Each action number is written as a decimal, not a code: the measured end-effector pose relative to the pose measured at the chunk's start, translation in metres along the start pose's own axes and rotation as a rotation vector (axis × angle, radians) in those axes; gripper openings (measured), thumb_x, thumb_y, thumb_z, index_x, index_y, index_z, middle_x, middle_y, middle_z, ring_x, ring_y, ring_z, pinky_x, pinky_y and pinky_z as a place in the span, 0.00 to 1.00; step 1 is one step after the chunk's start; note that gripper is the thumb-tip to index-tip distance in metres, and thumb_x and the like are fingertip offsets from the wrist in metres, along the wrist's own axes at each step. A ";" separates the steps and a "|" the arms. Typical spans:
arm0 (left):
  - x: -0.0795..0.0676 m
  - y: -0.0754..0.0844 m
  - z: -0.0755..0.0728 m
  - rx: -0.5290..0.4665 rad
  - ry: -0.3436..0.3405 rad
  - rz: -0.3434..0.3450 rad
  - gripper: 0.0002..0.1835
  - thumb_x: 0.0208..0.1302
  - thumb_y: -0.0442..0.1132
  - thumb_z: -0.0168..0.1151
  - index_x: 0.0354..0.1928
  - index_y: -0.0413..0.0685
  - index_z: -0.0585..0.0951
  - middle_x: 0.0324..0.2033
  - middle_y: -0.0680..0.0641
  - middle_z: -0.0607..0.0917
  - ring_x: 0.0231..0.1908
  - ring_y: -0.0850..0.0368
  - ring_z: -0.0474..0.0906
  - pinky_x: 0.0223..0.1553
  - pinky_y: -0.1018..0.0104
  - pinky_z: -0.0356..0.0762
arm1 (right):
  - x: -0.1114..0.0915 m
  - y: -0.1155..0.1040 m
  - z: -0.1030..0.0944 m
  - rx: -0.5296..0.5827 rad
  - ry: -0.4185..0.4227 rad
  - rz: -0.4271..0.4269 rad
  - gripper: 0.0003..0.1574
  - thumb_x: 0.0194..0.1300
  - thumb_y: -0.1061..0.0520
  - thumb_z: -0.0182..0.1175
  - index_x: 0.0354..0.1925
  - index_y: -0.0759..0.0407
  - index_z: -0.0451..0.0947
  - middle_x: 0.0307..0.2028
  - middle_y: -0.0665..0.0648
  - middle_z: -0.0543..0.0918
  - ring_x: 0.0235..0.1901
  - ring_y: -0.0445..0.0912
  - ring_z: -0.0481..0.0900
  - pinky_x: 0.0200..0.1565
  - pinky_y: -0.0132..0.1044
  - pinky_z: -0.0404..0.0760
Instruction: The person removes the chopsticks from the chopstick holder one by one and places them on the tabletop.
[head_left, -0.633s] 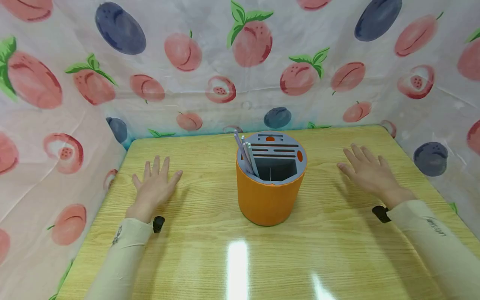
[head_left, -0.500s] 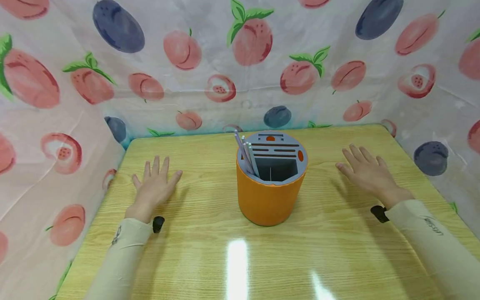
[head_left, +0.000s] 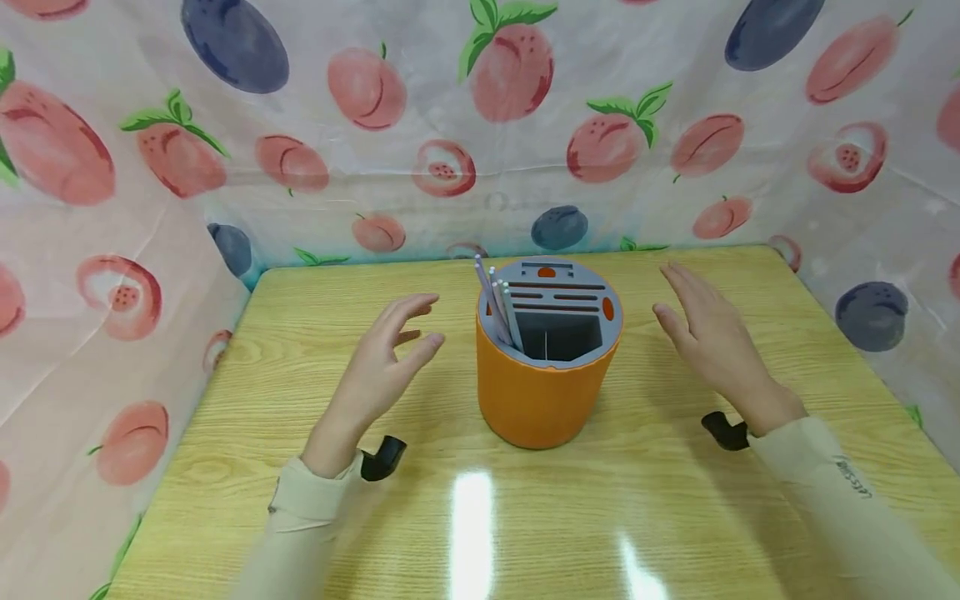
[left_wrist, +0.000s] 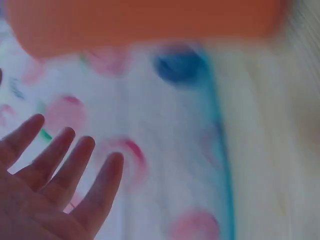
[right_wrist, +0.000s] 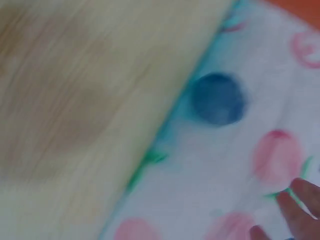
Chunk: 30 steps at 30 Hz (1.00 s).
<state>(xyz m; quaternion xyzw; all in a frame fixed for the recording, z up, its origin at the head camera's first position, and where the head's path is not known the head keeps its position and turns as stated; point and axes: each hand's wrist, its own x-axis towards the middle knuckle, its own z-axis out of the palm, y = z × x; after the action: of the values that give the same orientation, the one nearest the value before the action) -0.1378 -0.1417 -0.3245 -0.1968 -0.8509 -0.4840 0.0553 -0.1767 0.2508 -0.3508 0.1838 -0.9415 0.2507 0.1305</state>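
An orange round desk organizer [head_left: 543, 404] with a grey slotted top stands upright near the middle of the table. Several thin pastel sticks [head_left: 498, 304], their kind unclear, lean in its front left compartment. My left hand [head_left: 378, 367] is left of the organizer, apart from it, fingers loosely bent and holding nothing. To the right, my right hand [head_left: 716, 342] is raised with fingers fairly straight, also apart from it. The left wrist view has the organizer's orange side [left_wrist: 145, 22] along its top, blurred, above my spread fingers [left_wrist: 102, 190]. Only fingertips [right_wrist: 300, 205] appear in the right wrist view.
The organizer stands on a wood-grain table [head_left: 420, 533] with glare near its front. A fruit-print cloth [head_left: 322, 208] hangs behind the table and along both sides. Dark wrist cameras [head_left: 383, 458] sit under both wrists.
Both hands have moved inward toward the organizer, the left one farther. The left hand has turned from palm down with spread fingers to sideways with bent fingers. The right hand has turned sideways too.
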 end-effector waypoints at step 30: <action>0.051 0.034 0.074 0.074 0.371 0.202 0.12 0.57 0.50 0.59 0.24 0.51 0.79 0.48 0.58 0.78 0.41 0.67 0.75 0.31 0.70 0.71 | 0.012 -0.127 0.026 0.506 0.388 -0.144 0.23 0.65 0.50 0.49 0.42 0.72 0.72 0.58 0.67 0.62 0.62 0.55 0.52 0.59 0.44 0.58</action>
<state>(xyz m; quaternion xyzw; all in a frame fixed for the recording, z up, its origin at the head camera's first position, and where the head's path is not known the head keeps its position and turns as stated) -0.1641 -0.0490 -0.3215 -0.1865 -0.8192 -0.4724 0.2666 -0.1392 0.1316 -0.3143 0.2254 -0.7913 0.4973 0.2751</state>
